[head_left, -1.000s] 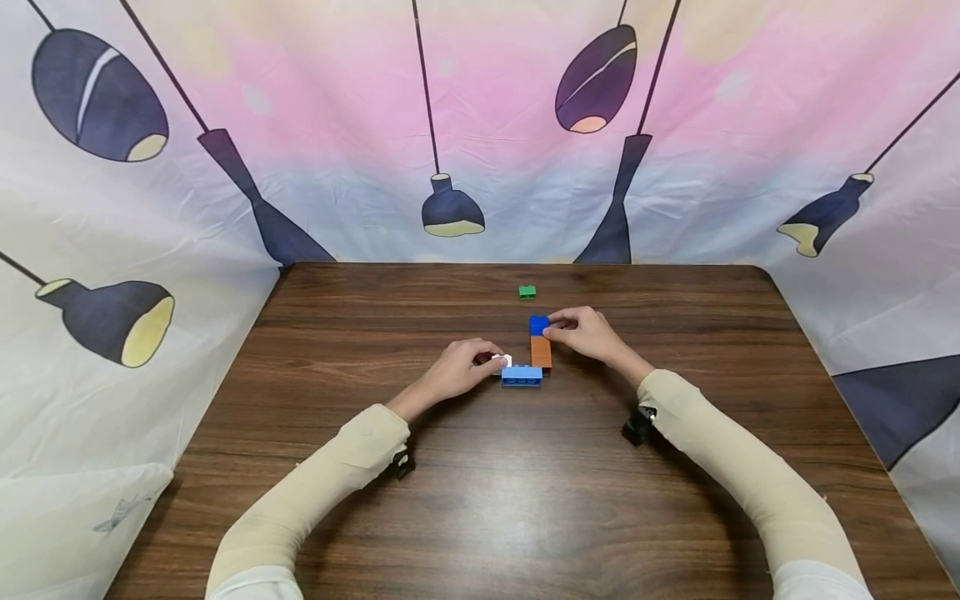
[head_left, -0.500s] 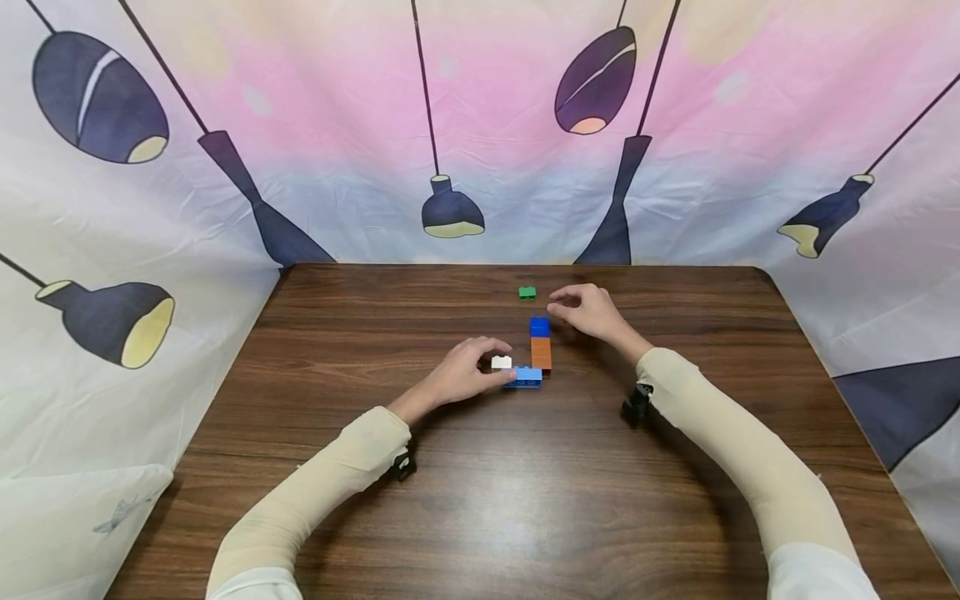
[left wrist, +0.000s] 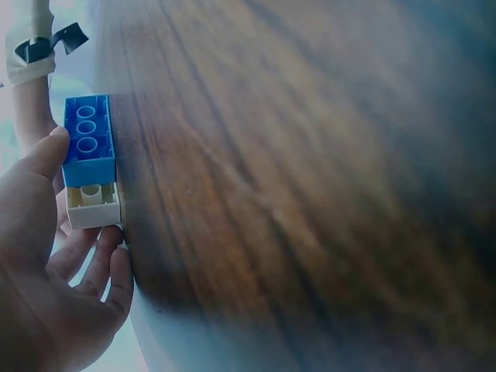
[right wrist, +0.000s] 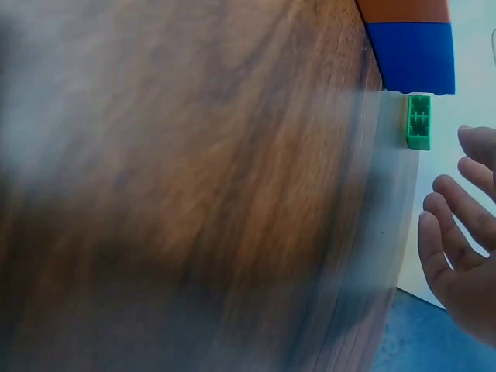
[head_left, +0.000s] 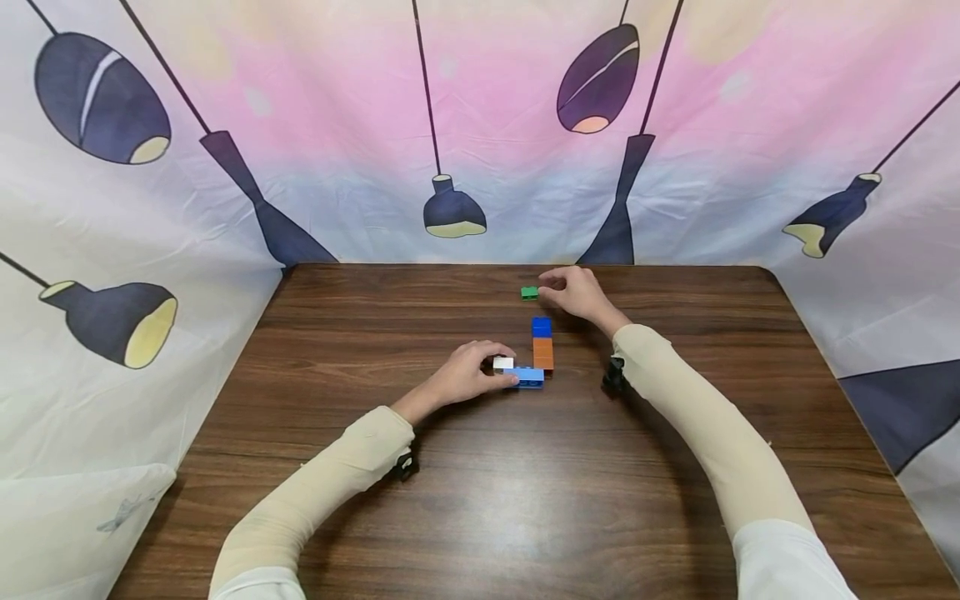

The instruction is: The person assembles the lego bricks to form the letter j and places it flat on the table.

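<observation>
My left hand holds the near end of a small group of toy building bricks. Its thumb lies against a light blue brick, and its fingers curl behind a white brick. In the left wrist view, the light blue brick stands on its side beside the white brick. An orange brick and a dark blue brick extend away from it in line. To the right of a small green brick, my right hand hovers with parted fingers, apart from it in the right wrist view.
The bricks rest on a dark brown wooden table. A patterned cloth with printed lamps hangs behind the table's far edge and along both sides.
My right hand has let go of the dark blue brick and moved away from me, over to the green brick. My left thumb has shifted from the white brick onto the light blue one.
</observation>
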`<state>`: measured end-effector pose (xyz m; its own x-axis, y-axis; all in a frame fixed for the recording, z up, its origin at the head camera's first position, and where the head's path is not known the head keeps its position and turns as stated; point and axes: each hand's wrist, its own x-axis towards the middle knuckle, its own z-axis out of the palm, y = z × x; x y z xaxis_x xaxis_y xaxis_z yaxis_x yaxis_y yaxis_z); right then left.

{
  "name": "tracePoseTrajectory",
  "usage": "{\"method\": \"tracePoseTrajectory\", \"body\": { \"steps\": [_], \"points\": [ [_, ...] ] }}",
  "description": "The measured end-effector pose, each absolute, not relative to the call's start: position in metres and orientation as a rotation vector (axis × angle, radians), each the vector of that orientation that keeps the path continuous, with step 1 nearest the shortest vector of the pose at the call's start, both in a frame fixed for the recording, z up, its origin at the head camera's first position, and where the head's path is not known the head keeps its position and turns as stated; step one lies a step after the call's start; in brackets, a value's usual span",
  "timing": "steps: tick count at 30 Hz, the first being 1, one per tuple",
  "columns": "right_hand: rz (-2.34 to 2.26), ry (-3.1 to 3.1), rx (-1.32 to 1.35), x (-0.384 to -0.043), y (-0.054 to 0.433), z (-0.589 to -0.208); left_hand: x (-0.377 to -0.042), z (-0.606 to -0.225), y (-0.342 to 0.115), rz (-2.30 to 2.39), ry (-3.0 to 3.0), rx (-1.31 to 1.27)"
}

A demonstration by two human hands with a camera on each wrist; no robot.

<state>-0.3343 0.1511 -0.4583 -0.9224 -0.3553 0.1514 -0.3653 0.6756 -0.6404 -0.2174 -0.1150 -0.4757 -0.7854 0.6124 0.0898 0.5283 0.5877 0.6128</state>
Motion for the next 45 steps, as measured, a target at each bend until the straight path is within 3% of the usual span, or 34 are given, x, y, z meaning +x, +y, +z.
{"method": "tracePoseTrajectory", "body": {
  "steps": [13,45],
  "points": [
    [0.980,-2.955,0.602,-0.341,0.138,-0.468,-0.218,-0.476,-0.111,0.965,2.670,0.986],
    [0.993,-3.009,0.680,-0.318,0.157,-0.464,-0.223,-0.477,-0.115,0.972,2.664,0.975]
  ]
}}
